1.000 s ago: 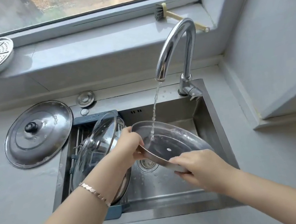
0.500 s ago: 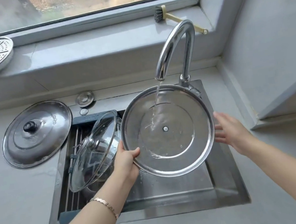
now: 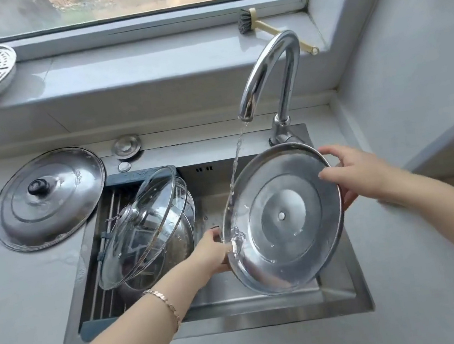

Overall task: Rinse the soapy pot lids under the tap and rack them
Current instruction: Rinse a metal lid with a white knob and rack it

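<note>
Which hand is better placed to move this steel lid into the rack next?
Left, probably. The left hand grips the steel lid on the rim nearest the rack, in the left of the sink; the right hand holds the far rim.

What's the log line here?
phase: rinse | steel lid: tilted over sink, tap stream hitting left rim | left hand: grips left rim | right hand: grips right rim | rack: glass lid in

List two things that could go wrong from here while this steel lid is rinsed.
The wet steel lid is held only at its rim by the left hand and right hand; it could slip into the sink.
The tap stream strikes its tilted left edge, so water may splash onto the counter.
</note>
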`<state>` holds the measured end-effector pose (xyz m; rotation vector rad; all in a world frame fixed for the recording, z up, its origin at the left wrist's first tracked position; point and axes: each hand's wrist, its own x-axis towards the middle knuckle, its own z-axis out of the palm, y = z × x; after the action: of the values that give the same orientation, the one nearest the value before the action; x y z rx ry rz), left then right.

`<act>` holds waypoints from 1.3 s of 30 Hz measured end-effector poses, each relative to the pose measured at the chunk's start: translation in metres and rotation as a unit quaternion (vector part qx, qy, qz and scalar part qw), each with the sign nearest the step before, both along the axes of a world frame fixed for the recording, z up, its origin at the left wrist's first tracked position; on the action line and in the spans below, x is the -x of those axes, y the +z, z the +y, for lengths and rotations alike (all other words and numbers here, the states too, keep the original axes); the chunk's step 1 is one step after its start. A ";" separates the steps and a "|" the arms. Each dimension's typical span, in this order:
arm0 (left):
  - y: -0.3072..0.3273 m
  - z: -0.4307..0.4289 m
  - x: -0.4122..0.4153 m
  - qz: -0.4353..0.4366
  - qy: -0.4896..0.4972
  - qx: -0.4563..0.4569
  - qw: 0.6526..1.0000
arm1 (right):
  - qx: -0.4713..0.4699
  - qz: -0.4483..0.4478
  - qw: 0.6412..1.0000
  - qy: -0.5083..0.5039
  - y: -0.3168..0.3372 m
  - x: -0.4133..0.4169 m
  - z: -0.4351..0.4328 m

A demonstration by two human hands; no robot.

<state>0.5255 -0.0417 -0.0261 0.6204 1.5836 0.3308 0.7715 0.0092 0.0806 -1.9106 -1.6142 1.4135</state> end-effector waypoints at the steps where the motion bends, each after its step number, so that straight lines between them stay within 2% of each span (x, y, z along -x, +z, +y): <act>1: 0.003 -0.002 0.001 0.055 -0.052 -0.019 0.997 | 0.027 -0.011 1.000 0.005 0.001 0.002 0.004; 3: 0.012 -0.006 0.002 0.151 -0.182 -0.105 0.966 | 0.072 -0.034 0.997 0.005 -0.001 0.007 0.010; 4: 0.019 -0.008 0.002 0.163 -0.227 -0.155 0.948 | 0.095 -0.041 0.995 -0.004 -0.004 0.009 0.014; 6: 0.034 -0.011 0.003 0.096 -0.256 -0.215 0.937 | 0.145 -0.035 0.988 -0.041 -0.012 0.013 0.021; 8: 0.046 -0.013 0.005 0.001 -0.271 -0.229 0.935 | 0.186 -0.013 0.980 -0.074 -0.022 0.018 0.030; 10: 0.051 -0.016 0.005 0.014 -0.308 -0.270 0.912 | 0.213 0.014 0.972 -0.097 -0.028 0.026 0.036; 12: 0.048 -0.015 0.002 0.058 -0.258 -0.337 0.904 | 0.206 0.085 0.965 -0.139 -0.030 0.037 0.043; 14: 0.052 -0.010 0.001 0.044 -0.104 -0.359 0.927 | 0.180 0.204 0.945 -0.182 -0.032 0.047 0.049; 16: 0.054 0.003 0.004 -0.001 0.102 -0.293 0.951 | 0.141 0.275 0.932 -0.190 -0.034 0.055 0.051; 17: 0.053 0.010 0.008 -0.024 0.190 -0.249 0.949 | 0.119 0.276 0.934 -0.194 -0.038 0.059 0.051; 19: 0.048 0.022 0.015 -0.050 0.291 -0.200 0.934 | 0.079 0.221 0.949 -0.213 -0.054 0.064 0.046; 21: 0.043 0.028 0.021 -0.068 0.332 -0.182 0.923 | 0.042 0.107 0.971 -0.210 -0.074 0.066 0.040; 23: 0.040 0.030 0.025 -0.098 0.352 -0.165 0.916 | 0.048 0.050 0.976 -0.209 -0.089 0.065 0.032; 24: 0.040 0.030 0.027 -0.118 0.356 -0.151 0.914 | 0.080 0.061 0.970 -0.220 -0.097 0.066 0.027; 26: 0.039 0.028 0.031 -0.153 0.344 -0.128 0.918 | 0.173 0.141 0.935 -0.276 -0.110 0.068 0.017; 28: 0.039 0.026 0.034 -0.176 0.323 -0.117 0.922 | 0.190 0.207 0.901 -0.332 -0.117 0.069 0.011; 32: 0.036 0.027 0.032 -0.143 0.284 -0.122 0.940 | 0.005 0.189 0.916 -0.353 -0.102 0.056 0.016; 36: 0.022 0.026 0.016 -0.100 0.261 0.001 0.960 | -0.157 0.140 0.936 -0.282 -0.063 0.035 0.033; 39: 0.014 0.028 0.004 -0.160 0.268 0.071 0.948 | -0.213 0.124 0.946 -0.208 -0.038 0.031 0.044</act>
<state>0.5218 -0.0142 -0.0119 0.0060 1.4227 0.6786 0.7408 0.0528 0.0427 -1.6164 -1.1870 0.9866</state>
